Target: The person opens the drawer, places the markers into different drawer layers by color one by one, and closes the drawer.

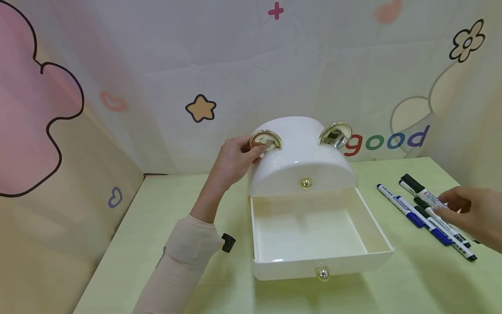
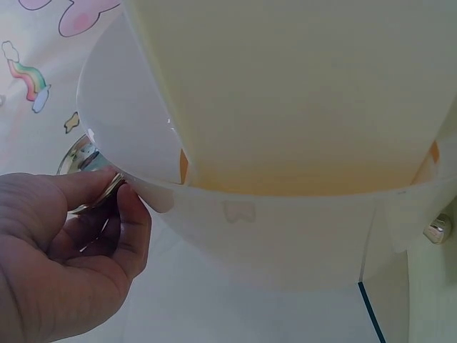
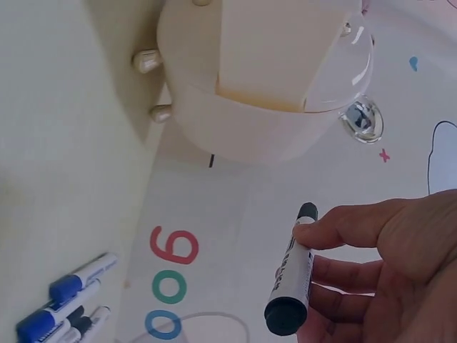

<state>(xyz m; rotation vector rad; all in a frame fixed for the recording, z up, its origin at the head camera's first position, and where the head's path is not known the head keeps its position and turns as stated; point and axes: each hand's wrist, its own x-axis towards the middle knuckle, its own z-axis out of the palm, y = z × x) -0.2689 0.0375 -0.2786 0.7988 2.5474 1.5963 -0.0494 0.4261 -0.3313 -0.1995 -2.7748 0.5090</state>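
Observation:
A white alarm-clock-shaped storage box (image 1: 300, 135) stands on the table, its drawer (image 1: 323, 264) pulled out toward me. On its top are two gold bells, a left one (image 1: 266, 138) and a right one (image 1: 336, 134). My left hand (image 1: 236, 159) pinches the left bell between thumb and fingers, as the left wrist view also shows. At the right, my right hand (image 1: 476, 213) holds a whiteboard marker (image 3: 291, 279) with a dark cap, thumb on one side and fingers on the other. Below that hand lie several markers (image 1: 400, 205) with blue and dark caps.
A pale green table (image 1: 164, 235) carries the box and markers. Behind it hangs a printed cloth backdrop (image 1: 157, 87), close to the back of the box. The drawer's gold knob (image 1: 323, 273) juts toward me.

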